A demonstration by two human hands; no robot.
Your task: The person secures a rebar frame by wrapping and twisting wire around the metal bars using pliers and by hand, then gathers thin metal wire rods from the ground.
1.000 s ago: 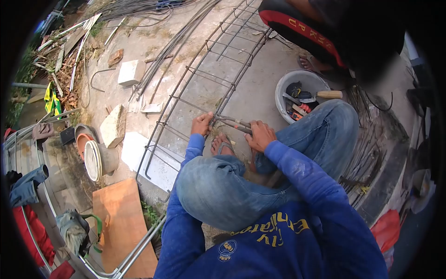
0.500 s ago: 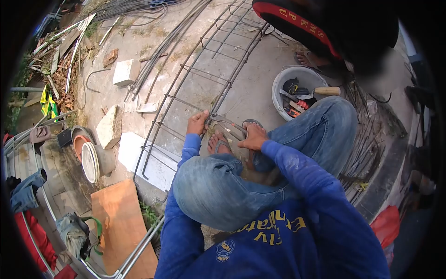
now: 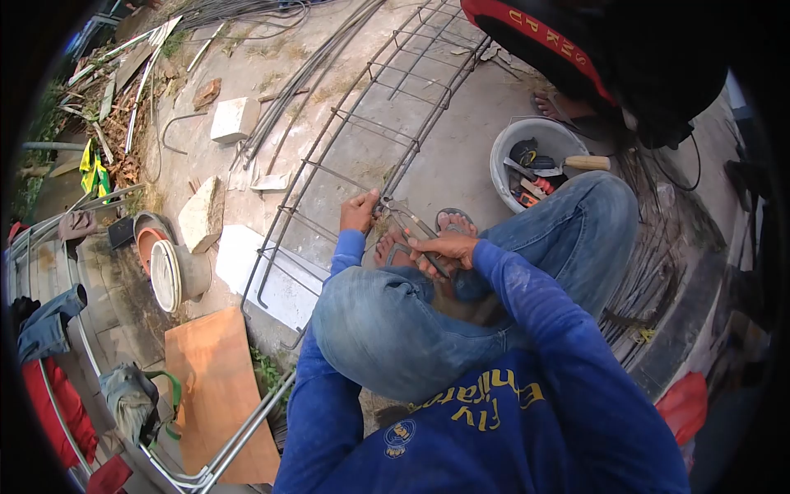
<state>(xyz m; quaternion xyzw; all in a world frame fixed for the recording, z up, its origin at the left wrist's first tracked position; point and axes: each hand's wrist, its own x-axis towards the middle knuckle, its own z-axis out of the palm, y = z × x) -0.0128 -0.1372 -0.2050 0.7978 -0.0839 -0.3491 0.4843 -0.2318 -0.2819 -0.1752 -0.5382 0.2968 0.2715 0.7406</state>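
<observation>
A long rebar cage (image 3: 416, 144) of dark rods and cross ties lies on the concrete in front of my feet. My left hand (image 3: 359, 212) is closed on the near rod of the cage, beside a tie joint. Long-handled pincers (image 3: 420, 225) reach from that joint toward me, their jaws at the rod. Around their handles my right hand (image 3: 444, 250) has its fingers wrapped. Any wire between the jaws is too small to make out.
A bucket of tools (image 3: 502, 156) stands right of the cage, near another person's foot (image 3: 563, 107). Left are a white block (image 3: 234, 120), a stone slab (image 3: 202, 216), pails (image 3: 166, 276) and an orange board (image 3: 222, 395). Loose rods lie at far left and right.
My right hand has swung the pincer handles down toward me and turned palm up around them. My left hand stays at the same joint. The view has shifted slightly.
</observation>
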